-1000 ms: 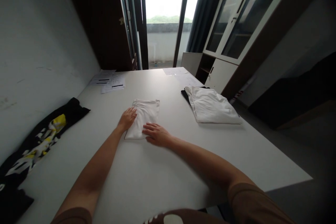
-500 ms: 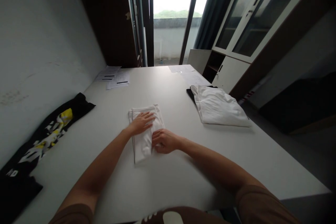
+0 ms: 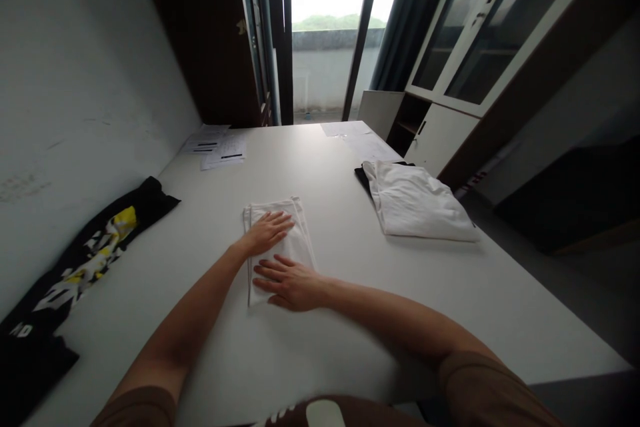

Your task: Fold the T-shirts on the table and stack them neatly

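A folded white garment (image 3: 301, 245) lies flat on the white table (image 3: 320, 367) in front of me, in a narrow rectangle. On its upper part my left hand (image 3: 269, 232) rests flat with the fingers stretched out. My right hand (image 3: 287, 282) lies across its lower part, palm down and fingers spread. Both hands press on the cloth from above and grip nothing. Part of the garment is hidden beneath them.
To the right lies a stack of folded clothes, a white garment (image 3: 420, 203) over a black one (image 3: 364, 177). A black garment with a yellow and white print (image 3: 100, 247) lies along the left wall. Paper sheets (image 3: 223, 150) are at the far left; more papers (image 3: 357, 137) lie at the far edge.
My right hand has gone from curled fingers at the garment's right edge to lying flat and spread over its lower part. My left hand has stayed in place.
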`<move>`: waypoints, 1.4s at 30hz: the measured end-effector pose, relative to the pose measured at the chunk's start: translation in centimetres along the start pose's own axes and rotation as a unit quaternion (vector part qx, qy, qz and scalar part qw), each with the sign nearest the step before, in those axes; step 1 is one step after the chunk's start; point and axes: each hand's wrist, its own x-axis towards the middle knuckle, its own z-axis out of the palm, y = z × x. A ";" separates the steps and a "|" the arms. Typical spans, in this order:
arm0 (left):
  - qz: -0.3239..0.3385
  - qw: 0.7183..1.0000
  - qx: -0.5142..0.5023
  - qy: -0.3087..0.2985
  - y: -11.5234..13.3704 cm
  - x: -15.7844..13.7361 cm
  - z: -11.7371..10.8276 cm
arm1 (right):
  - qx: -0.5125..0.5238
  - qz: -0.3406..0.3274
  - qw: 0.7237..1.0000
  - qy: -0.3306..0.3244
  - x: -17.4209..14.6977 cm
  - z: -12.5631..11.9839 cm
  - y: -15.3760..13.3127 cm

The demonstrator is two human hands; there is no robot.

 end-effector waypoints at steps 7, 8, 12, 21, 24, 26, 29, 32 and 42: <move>-0.174 0.980 0.027 0.089 -3.2 -1.0 -0.1 | 0.049 -0.056 0.997 0.018 -0.6 -1.0 0.6; -0.163 0.981 0.016 0.104 -3.1 -1.1 -0.5 | 0.049 -0.042 0.998 0.025 -0.7 -1.2 0.9; -0.062 0.994 -0.044 0.079 -1.1 -0.7 -1.3 | 0.038 -0.011 0.999 0.022 -1.1 -1.6 1.1; -0.241 0.965 0.081 0.057 -4.3 -1.8 0.0 | 0.041 -0.039 0.998 0.023 -1.3 -0.7 0.5; -0.239 0.964 0.072 0.093 -5.2 -2.4 -0.5 | 0.052 -0.059 0.997 0.025 -1.3 -0.6 0.2; -0.168 0.981 0.050 0.087 -4.6 -2.2 -0.6 | 0.060 -0.070 0.995 0.023 -1.1 -0.6 0.0; -0.085 0.995 0.033 0.037 -3.6 -1.4 -0.2 | 0.058 -0.054 0.997 0.025 -0.9 -0.7 0.1; -0.158 0.985 0.059 0.043 -3.9 -1.4 0.4 | 0.063 -0.069 0.995 0.023 -1.0 -0.6 0.2; -0.062 0.996 0.047 0.050 -1.1 -0.7 -0.2 | 0.042 -0.065 0.996 0.039 -1.1 -0.8 1.2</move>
